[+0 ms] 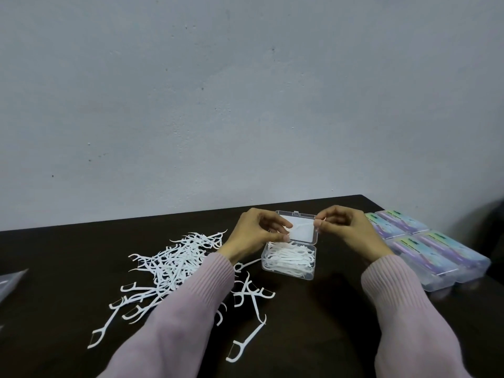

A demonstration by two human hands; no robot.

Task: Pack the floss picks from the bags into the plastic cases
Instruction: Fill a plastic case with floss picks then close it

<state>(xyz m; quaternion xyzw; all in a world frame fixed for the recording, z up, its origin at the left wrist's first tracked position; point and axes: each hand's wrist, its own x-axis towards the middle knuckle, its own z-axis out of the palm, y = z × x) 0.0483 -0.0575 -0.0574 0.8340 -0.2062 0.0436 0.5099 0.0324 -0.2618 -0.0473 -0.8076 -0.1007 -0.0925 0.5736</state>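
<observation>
Landmark: small clear rectangular plastic case [289,261], lid hinged open toward the wall, standing on the dark brown table [313,323]; base nearly full of white floss picks laid side by side

Left hand [255,231]: just above the case's left edge, thumb and fingers curled, pinching one end of a thin white plastic floss pick [301,225]

Right hand [346,226]: above the case's right rear corner, fingers curled, pinching the other end of the same pick, so the pick spans between both hands over the open lid

Loose heap of white floss picks [174,264]: on the table left of the case, part covered by the left pink ribbed sleeve [191,309]; stray picks lie nearer the viewer than the case

Closed clear cases with purple and green labels [436,251]: in rows right of the case, partly behind the right wrist

Grey bag edge [11,282]: far left of the case, at the frame edge

Grey wall [245,91]: behind the case
</observation>
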